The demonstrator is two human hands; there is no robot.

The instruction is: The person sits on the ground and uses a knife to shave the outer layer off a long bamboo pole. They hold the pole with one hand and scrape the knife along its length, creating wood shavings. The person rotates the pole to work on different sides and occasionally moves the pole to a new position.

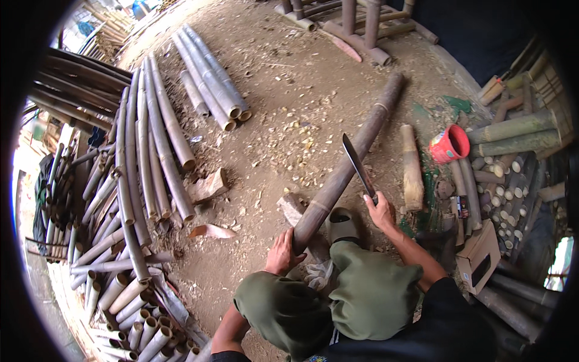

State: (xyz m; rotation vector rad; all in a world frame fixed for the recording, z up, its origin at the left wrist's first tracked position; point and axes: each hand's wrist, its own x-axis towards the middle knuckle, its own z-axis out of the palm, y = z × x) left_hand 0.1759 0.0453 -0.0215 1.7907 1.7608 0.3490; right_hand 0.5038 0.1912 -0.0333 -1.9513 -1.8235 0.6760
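Note:
A long dark bamboo pole (347, 172) slants away from me, its near end between my knees and its far end toward the upper right. My left hand (282, 253) grips that near end, fingers wrapped over its side. In my right hand (380, 212) is a machete (358, 165), held by the handle with its dark blade pointing up and to the left, close beside the pole's right side. Under the pole's near part sits a block (293, 208), partly hidden by it.
Bamboo poles (158, 133) and short cut pieces (145, 335) pile up on the left. More poles (211, 75) lie farther back. To the right are a short bamboo length (412, 169), a red bucket (449, 145), a cardboard box (478, 256) and stacked bamboo (512, 130). Wood chips litter the ground.

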